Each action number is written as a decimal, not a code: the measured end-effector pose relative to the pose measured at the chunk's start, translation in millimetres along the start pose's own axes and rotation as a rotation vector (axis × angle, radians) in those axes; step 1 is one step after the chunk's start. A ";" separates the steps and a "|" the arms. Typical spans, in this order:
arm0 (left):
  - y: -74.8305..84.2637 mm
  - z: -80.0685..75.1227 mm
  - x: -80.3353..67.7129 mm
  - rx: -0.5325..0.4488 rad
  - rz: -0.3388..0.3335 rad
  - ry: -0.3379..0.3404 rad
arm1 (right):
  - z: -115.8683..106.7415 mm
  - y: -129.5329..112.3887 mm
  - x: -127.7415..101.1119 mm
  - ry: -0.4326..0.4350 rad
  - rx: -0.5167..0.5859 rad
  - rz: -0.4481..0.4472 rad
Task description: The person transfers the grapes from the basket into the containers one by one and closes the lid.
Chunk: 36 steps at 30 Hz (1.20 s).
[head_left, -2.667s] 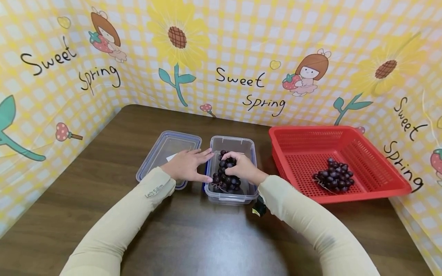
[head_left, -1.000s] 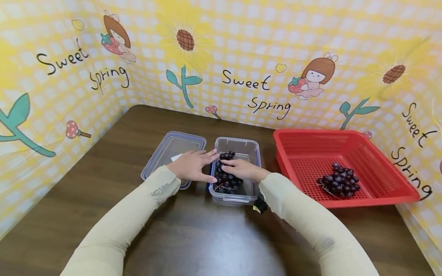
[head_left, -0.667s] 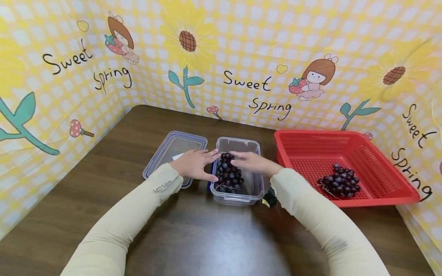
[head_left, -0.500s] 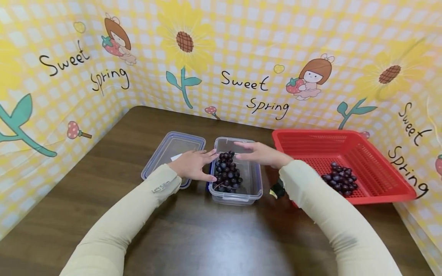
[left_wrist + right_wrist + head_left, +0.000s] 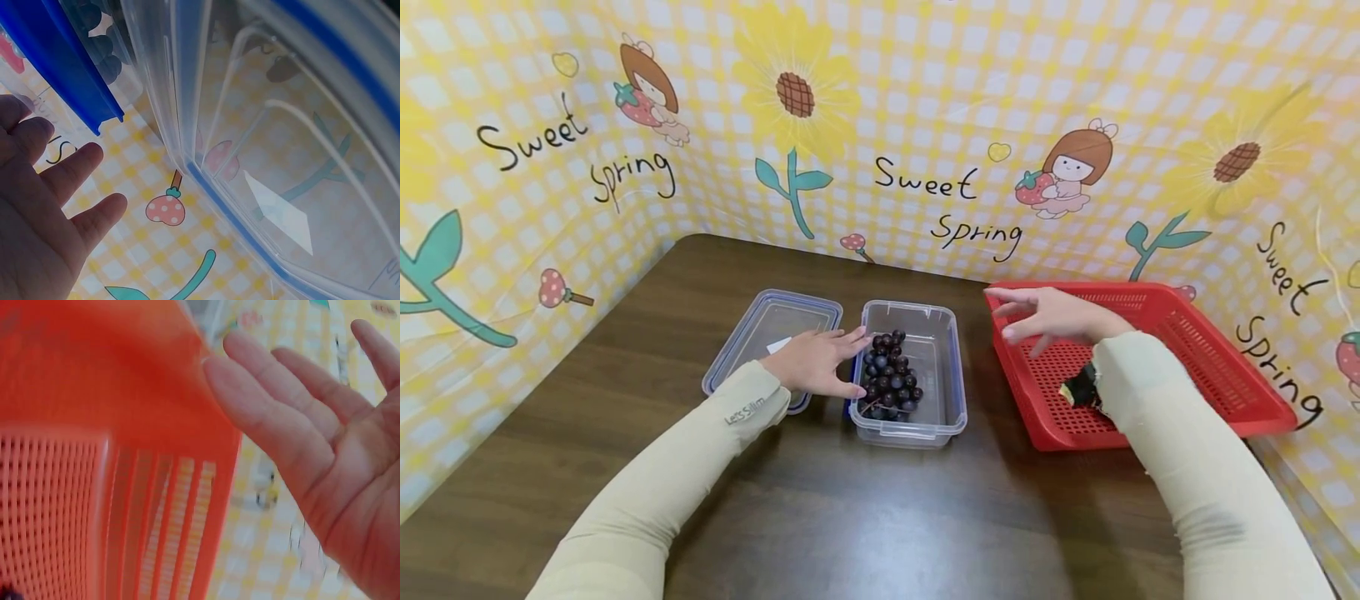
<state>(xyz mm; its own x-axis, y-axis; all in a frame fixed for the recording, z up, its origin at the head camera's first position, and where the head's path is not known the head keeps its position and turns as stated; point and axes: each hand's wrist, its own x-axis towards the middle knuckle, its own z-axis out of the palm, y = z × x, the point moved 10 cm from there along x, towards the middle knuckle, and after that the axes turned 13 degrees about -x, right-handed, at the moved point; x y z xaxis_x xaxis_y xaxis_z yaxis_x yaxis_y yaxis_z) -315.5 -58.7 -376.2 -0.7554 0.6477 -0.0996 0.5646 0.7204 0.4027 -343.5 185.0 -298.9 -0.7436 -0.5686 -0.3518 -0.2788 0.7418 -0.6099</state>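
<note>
Right hand (image 5: 1056, 318) wide over the basket (image 5: 1217, 358), left hand (image 5: 812, 364) flat by the box (image 5: 943, 367).

My hands hold nothing; grapes (image 5: 889, 379) sit mid-frame in the box. My sleeve hides the basket's middle, so a blind reach could snag its rim and tip it.

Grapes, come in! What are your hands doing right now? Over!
Left hand open, resting beside the clear box. Right hand open, empty, over the red basket. Grapes lie in the box. Nothing blocking.
</note>
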 end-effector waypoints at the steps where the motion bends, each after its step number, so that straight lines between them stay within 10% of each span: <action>1: -0.1 0.4 -0.2 -0.002 -0.003 0.000 | -3.6 7.1 -4.3 0.000 0.005 0.023; 36: 4.8 0.4 -5.8 0.018 -0.001 0.013 | -29.6 167.0 -91.7 -0.144 -0.265 0.408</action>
<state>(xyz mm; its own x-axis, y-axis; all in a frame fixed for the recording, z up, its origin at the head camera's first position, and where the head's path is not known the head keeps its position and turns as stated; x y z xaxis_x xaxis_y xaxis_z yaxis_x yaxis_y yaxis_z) -308.2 -58.9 -374.1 -0.7603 0.6435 -0.0884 0.5695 0.7259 0.3857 -339.9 371.6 -347.5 -0.7378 -0.2428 -0.6299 -0.1413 0.9680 -0.2076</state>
